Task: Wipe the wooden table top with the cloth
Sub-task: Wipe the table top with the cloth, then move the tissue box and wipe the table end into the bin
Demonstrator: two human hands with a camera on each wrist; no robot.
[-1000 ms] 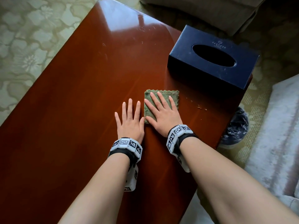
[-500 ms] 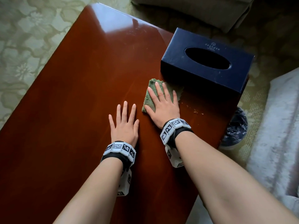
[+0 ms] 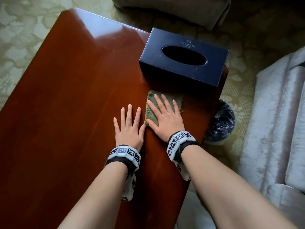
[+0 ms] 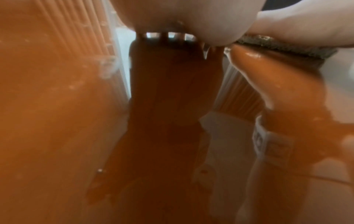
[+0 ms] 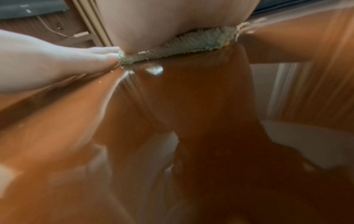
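A small green cloth [image 3: 151, 109] lies flat on the glossy red-brown wooden table [image 3: 74, 96], just in front of the tissue box. My right hand [image 3: 165, 113] presses on the cloth with straight, spread fingers. My left hand [image 3: 128, 128] rests flat on the bare wood beside it, its thumb next to the cloth's left edge. The right wrist view shows the cloth [image 5: 191, 44] squeezed under my palm. In the left wrist view the cloth's edge [image 4: 283, 48] shows at the upper right. A few crumbs [image 3: 183, 111] lie by the cloth's right edge.
A dark blue tissue box [image 3: 183, 58] stands at the table's far right corner. A bin lined with a dark bag [image 3: 221, 123] sits on the floor beside the table's right edge. A pale sofa [image 3: 277, 129] lies further right, patterned carpet [image 3: 19, 38] to the left.
My right hand slid the cloth away toward the tissue box, then back toward me and to the right, near the crumbs. The left hand stayed flat on the table.
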